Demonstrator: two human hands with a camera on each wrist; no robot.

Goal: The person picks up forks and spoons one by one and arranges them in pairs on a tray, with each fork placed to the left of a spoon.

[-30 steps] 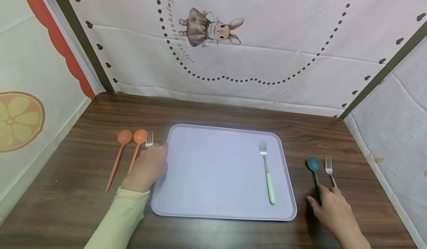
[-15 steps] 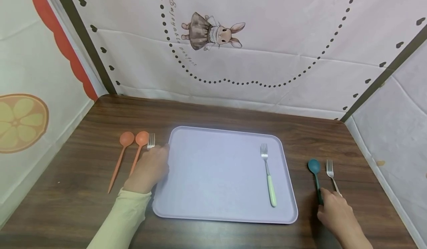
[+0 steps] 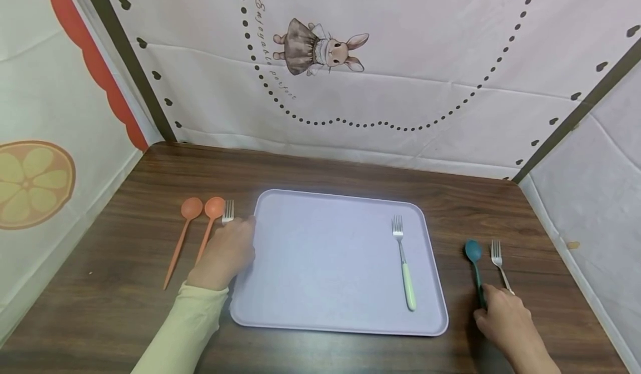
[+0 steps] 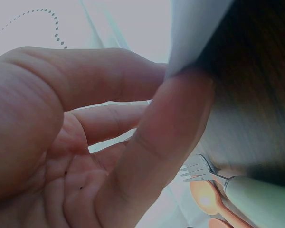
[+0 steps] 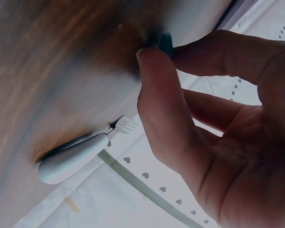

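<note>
My left hand (image 3: 223, 256) pinches the left edge of the lilac tray (image 3: 320, 262) between thumb and finger, as the left wrist view shows. On the tray's right side lies a fork (image 3: 408, 285) with a pale green handle. My right hand (image 3: 507, 318) pinches the handle of a teal spoon (image 3: 473, 250) off the tray's right side; its handle end (image 5: 166, 43) shows at the fingertips in the right wrist view. Just right of that spoon lies another fork (image 3: 497, 256), its pale handle (image 5: 73, 159) partly behind my hand in the head view.
Left of the tray lie two orange spoons (image 3: 191, 208) and a fork (image 3: 228, 211) with a pale green handle (image 4: 263, 197), partly hidden by my left hand. All rest on a dark wooden table (image 3: 150, 318). Printed white cloth (image 3: 400, 40) hangs behind and at both sides.
My right thumb has closed in on the teal spoon's handle, and the spoon's bowl has tipped slightly. The left hand stays at the tray's edge. The head view has shifted slightly.
</note>
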